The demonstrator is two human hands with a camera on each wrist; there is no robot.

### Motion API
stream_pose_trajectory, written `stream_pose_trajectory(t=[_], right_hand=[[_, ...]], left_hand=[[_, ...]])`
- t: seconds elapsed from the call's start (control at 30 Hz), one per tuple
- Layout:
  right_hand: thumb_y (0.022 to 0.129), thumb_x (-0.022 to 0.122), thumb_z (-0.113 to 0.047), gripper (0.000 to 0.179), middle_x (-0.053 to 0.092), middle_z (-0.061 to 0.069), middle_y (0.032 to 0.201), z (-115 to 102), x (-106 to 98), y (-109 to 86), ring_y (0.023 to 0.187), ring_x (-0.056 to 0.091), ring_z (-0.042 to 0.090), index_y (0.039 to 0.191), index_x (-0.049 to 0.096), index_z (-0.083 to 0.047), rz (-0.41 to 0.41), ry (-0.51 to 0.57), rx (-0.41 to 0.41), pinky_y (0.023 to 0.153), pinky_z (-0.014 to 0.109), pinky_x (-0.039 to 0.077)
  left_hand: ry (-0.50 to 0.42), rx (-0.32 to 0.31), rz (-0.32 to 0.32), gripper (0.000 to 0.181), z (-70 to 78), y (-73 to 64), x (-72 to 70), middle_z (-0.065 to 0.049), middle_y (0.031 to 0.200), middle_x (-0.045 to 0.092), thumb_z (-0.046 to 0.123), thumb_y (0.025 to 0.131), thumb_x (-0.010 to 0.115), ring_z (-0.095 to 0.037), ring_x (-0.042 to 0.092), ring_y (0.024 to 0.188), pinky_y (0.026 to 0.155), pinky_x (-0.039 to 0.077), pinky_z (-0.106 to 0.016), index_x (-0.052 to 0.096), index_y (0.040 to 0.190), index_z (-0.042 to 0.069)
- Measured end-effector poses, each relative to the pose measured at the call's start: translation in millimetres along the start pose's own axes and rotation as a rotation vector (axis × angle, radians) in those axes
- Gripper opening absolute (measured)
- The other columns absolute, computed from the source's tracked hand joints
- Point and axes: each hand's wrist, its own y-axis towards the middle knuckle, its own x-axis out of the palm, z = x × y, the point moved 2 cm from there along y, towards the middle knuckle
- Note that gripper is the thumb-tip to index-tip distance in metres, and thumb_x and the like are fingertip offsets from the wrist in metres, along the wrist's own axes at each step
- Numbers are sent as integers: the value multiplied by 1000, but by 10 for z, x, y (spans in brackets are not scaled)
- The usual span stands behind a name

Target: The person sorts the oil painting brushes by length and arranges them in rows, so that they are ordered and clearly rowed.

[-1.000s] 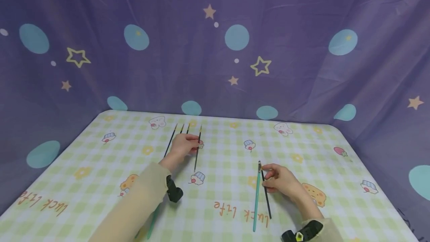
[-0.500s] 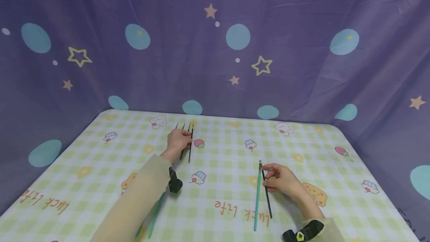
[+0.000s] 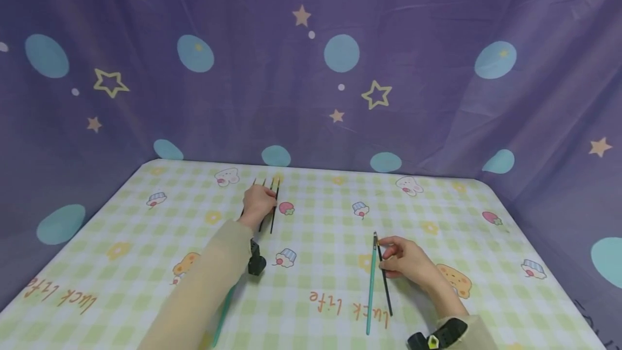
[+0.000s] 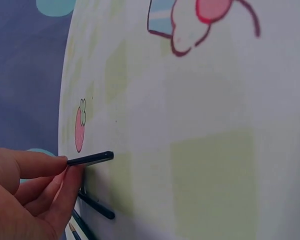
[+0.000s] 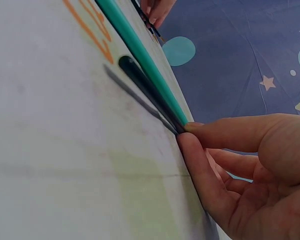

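Observation:
In the head view, my left hand (image 3: 259,203) pinches a slim black paintbrush (image 3: 274,217) at the far left-centre of the table. Several more dark paintbrushes lie side by side there, partly hidden by the hand; the left wrist view shows one dark handle (image 4: 97,206) just beside the pinched one (image 4: 92,158). Nearer the front right, my right hand (image 3: 408,261) holds another black paintbrush (image 3: 386,290) between thumb and finger, close to its bristle end. Along its left side lies a teal paintbrush (image 3: 371,296), their tips close together.
A teal brush handle (image 3: 223,317) shows at the front, partly covered by the left sleeve (image 3: 204,285). A checked cloth (image 3: 320,231) with printed cartoons covers the table. Behind it hangs a purple curtain (image 3: 272,96).
My left hand has carried the black paintbrush leftward, up beside the other dark ones, moving only slightly in the last half second. My right hand stays where it was.

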Motion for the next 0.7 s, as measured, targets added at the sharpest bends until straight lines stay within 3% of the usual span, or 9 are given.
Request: stream_pose_trajectory(t=[0.33,0.7], right_hand=[[76,67,1,51,51,11,88,6,3,-1,69,56,18,123,49,2,6,-5,8,58,31,54],[76,67,1,50,51,11,87,19,-2,13,69,55,18,122,49,2,4,7,1,58,31,54]], left_hand=[[103,70,22,21,62,-17,-13,-16,99,66,4,76,64,-32,59,97,80,51,-40,70,96,1],[176,116,62,19,84,-24,20,-15,96,67,2,73,64,-32,61,93,81,50,-40,71,91,1]])
